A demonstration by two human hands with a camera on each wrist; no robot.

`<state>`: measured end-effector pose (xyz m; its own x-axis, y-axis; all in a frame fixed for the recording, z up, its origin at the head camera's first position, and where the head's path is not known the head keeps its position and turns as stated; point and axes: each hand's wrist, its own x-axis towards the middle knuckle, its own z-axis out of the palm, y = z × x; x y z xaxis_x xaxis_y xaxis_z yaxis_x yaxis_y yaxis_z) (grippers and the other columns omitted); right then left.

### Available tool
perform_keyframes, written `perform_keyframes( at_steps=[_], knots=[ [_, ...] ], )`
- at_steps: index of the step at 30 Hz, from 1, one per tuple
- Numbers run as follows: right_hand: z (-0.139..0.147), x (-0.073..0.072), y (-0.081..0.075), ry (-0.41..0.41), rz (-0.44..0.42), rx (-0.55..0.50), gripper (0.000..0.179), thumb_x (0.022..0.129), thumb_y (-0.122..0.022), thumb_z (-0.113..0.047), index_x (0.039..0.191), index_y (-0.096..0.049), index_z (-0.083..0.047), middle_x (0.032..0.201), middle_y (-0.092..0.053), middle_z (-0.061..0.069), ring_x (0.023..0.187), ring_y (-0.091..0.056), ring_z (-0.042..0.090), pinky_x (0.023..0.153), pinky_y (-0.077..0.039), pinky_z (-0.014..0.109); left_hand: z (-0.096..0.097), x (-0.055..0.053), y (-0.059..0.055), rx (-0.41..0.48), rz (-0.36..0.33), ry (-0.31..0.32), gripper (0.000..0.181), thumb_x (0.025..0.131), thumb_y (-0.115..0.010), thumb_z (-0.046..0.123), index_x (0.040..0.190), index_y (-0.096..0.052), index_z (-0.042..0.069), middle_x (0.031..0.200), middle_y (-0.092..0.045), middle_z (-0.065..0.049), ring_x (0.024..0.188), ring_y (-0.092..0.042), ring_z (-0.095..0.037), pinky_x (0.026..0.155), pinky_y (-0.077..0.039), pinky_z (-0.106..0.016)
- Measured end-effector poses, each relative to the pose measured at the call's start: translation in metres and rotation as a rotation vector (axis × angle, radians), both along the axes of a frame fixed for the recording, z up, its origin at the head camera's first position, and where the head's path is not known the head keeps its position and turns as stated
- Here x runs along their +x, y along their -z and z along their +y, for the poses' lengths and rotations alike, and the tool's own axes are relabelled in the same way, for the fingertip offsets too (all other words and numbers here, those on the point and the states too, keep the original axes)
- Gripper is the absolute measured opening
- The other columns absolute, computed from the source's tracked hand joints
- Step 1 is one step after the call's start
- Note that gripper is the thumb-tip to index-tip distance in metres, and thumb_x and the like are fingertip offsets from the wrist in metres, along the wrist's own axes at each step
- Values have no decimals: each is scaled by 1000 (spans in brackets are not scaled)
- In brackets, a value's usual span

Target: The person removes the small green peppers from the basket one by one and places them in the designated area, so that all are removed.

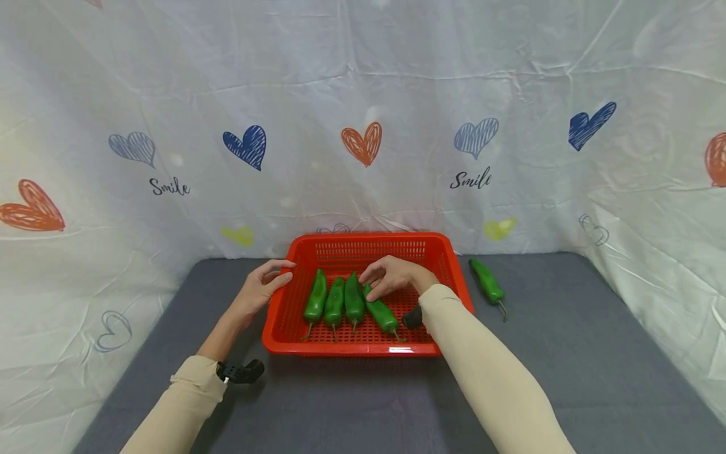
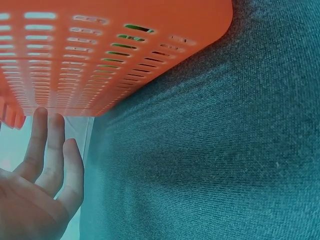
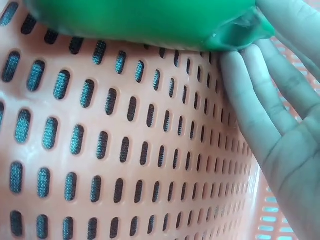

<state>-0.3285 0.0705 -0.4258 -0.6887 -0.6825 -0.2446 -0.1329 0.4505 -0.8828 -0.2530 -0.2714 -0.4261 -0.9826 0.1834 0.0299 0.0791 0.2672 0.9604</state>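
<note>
Inside the red plastic basket (image 1: 351, 349), several long green peppers lie side by side, stems toward the front. My right hand (image 1: 394, 277) reaches in and holds the tip of the rightmost one, a green pepper (image 1: 382, 316), between thumb and fingers. Seen from the right wrist, that pepper (image 3: 140, 22) lies slanted over the slotted basket floor, fingers at its end. At the basket's left rim is my left hand (image 1: 258, 291), its fingertips right at the edge. In the left wrist view the fingers (image 2: 54, 145) extend loosely beside the slotted outer wall.
Another green pepper (image 1: 486, 280) lies on the grey cloth-covered table (image 1: 351, 403), right of the basket. Behind the table hangs a white curtain (image 1: 363, 82) printed with hearts. Dark wrist-worn devices sit on both wrists, the right one low over the basket.
</note>
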Motion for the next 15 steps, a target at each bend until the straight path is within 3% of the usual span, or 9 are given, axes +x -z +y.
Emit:
perform_keyframes(
  at_steps=[4,15],
  knots=[
    [1,1,-1,29,-18,6,40,84,-85,-5,122,-72,-1,119,-68,9,108,-63,24,84,-57,36,0,1,-1,-6,0,-1,43,104,-63,28,140,-56,7,138,-54,-23,115,-59,-36,83,-57,-43],
    [3,2,-1,49,74,-13,36,82,-87,-7,115,-75,-2,118,-69,6,110,-61,26,83,-56,35,0,0,0,-5,6,0,42,104,-63,27,140,-56,7,137,-55,-24,114,-60,-35,83,-57,-42]
  ],
)
